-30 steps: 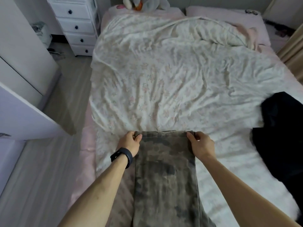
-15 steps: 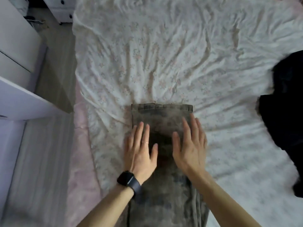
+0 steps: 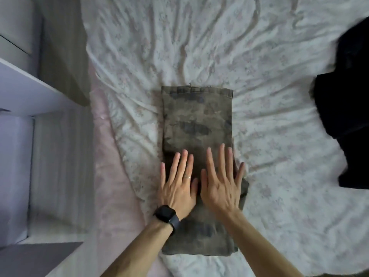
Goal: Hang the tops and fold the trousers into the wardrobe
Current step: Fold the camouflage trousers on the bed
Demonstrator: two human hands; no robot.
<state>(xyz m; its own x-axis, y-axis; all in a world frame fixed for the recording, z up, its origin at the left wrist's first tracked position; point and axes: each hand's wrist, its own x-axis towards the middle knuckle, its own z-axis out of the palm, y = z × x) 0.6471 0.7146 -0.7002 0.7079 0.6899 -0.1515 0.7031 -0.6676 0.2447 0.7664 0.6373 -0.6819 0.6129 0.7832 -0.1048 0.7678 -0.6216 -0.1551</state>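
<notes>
Left hand (image 3: 176, 189) and right hand (image 3: 219, 188), fingers (image 3: 184, 162) straight, gripping nothing, are pressing the trousers (image 3: 196, 116) smooth for folding near the bed's (image 3: 269, 80) edge.

The trousers (image 3: 196, 124) are heavy matt cloth, mottled olive – looks washed-out. The bedsheet (image 3: 259, 80) is thin, creased floral cloth. The watch (image 3: 165, 213) has a matt black strap, and the floor (image 3: 60, 156) looks like pale wood.
</notes>
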